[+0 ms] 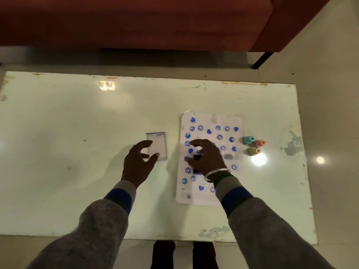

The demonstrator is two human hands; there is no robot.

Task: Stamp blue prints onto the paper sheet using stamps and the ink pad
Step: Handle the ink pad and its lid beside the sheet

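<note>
The white paper sheet [210, 121] lies right of the table's middle and carries several blue prints of hearts and smiley faces. My right hand [206, 158] arches over the sheet with its fingers bent and spread. A dark blue ink pad [197, 158] shows in the gaps beneath it, and no firm grip is visible. My left hand [138, 164] hovers with spread fingers over a pale rectangular lid [158, 141] to the left of the sheet. Three stamps stand beside the sheet's right edge: teal [248, 139], pink [260, 143] and yellow [254, 151].
The pale, glossy table [77, 117] has chipped edges and bright light reflections near the stamps. A red sofa [155, 20] with a black leg stands beyond the far edge. Feet show below the near edge.
</note>
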